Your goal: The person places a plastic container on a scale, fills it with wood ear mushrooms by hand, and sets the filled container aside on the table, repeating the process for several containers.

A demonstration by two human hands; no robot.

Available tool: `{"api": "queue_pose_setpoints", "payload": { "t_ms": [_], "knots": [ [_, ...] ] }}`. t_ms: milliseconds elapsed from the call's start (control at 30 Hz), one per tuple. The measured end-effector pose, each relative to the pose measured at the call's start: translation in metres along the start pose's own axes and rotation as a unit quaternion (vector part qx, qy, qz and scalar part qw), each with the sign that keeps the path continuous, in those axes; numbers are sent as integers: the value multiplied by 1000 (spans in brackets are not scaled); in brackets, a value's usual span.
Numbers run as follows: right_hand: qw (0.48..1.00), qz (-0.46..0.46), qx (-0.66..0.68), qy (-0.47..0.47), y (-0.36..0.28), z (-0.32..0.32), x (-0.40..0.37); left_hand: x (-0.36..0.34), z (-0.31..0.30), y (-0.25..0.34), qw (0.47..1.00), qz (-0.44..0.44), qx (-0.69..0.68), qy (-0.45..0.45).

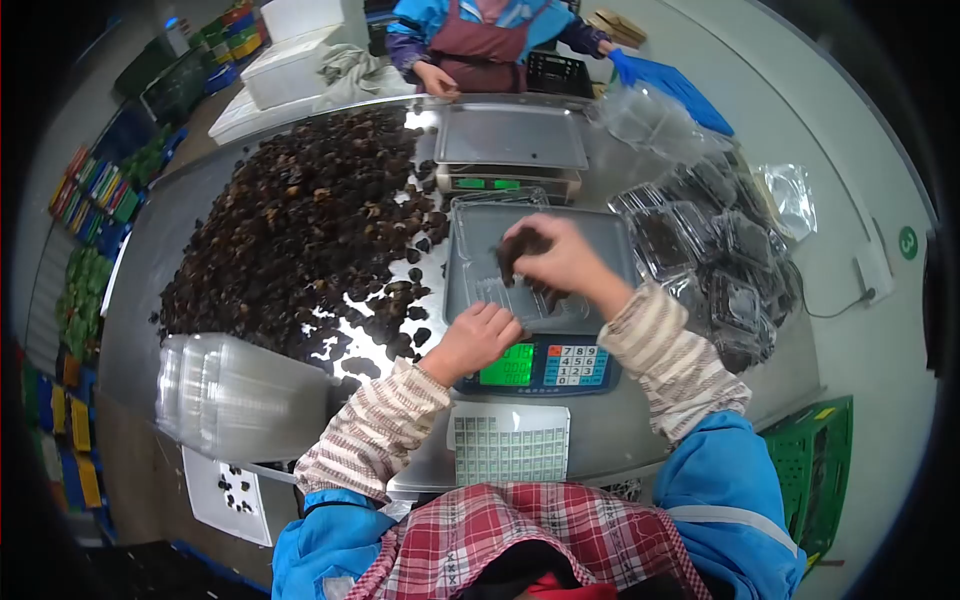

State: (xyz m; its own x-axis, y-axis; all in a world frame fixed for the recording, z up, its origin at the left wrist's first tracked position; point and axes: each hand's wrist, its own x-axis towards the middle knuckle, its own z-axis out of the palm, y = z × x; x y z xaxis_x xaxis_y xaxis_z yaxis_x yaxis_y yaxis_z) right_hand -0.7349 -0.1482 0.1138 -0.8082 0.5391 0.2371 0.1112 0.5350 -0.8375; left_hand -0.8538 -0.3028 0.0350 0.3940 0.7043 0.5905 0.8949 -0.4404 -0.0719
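My right hand (558,258) is closed on some dark pieces (520,250) above a clear plastic container (480,270), which rests on the grey plate of the near scale (610,245). More dark pieces show below that hand. My left hand (475,340) is at the container's near left edge, just above the scale's green display (507,366). Its fingers are curled, and what they hold, if anything, is hidden. To the left spreads a big heap of dark pieces (300,210) on the metal table (195,200).
Stacked clear containers (245,395) lie at left. Filled containers (665,240) pile up at right. Behind is a second scale (512,137), with a co-worker (480,45) beyond, one hand in a blue glove. A label sheet (510,447) lies near me; a green crate (815,470) stands at right.
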Motion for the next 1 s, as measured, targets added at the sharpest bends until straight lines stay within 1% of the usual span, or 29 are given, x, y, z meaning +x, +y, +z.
{"api": "queue_pose_setpoints", "payload": {
  "t_ms": [33,67,100,133,167,200,233,300,367,400,433,467,500,567,633,700,767,800,833,867,900,967,1000],
  "knots": [
    [985,-118,-124,2,21,14,-3,-2,2,-2,1000,7,-4,11],
    [980,-104,-167,-17,27,25,-8,-7,3,-3,1000,13,-9,20],
    [973,-91,-208,-38,32,35,-13,-12,3,-5,1000,-4,-7,7],
    [952,-95,-273,-99,40,40,-15,-16,1,-8,1000,-10,5,12],
    [954,-92,-268,-99,39,42,-18,-19,-4,-11,1000,-16,18,17],
    [945,-85,-301,-93,34,41,-21,-23,-8,-12,1000,-19,15,13],
    [935,-77,-334,-89,29,38,-23,-27,-11,-10,995,-83,0,51],
    [936,-65,-328,-114,20,25,-22,-46,-11,-10,971,-208,-38,114],
    [933,-12,-327,-147,11,15,-16,-85,-1,-13,934,-329,20,136],
    [937,17,-309,-160,7,10,-14,-104,4,-11,918,-380,32,108],
    [936,20,-311,-161,11,9,-13,-122,10,-6,899,-429,42,80],
    [942,-39,-300,-143,17,9,-14,-140,16,2,893,-448,32,4],
    [945,-98,-287,-125,20,9,-15,-146,19,10,886,-458,15,-70],
    [940,-104,-299,-128,14,5,-19,-147,19,14,898,-418,15,-138],
    [935,-110,-310,-132,12,5,-23,-145,28,-2,889,-435,86,-114],
    [943,-104,-291,-124,14,6,-29,-140,32,-23,883,-448,110,-86],
    [943,-114,-282,-134,14,11,-32,-137,35,-41,867,-462,137,-123],
    [950,-108,-268,-114,14,11,-31,-145,43,-50,869,-459,138,-122],
    [957,-103,-253,-94,13,12,-31,-156,54,-59,863,-465,112,-163],
    [966,-118,-220,-63,9,11,-32,-156,53,-64,855,-470,86,-205],
    [967,-117,-218,-58,9,9,-36,-157,52,-64,856,-465,88,-207],
    [977,-106,-179,37,15,1,-48,-156,44,-65,877,-469,46,-90],
    [985,-78,-139,67,8,-6,-57,-146,34,-66,877,-477,37,-48]
  ]
}}
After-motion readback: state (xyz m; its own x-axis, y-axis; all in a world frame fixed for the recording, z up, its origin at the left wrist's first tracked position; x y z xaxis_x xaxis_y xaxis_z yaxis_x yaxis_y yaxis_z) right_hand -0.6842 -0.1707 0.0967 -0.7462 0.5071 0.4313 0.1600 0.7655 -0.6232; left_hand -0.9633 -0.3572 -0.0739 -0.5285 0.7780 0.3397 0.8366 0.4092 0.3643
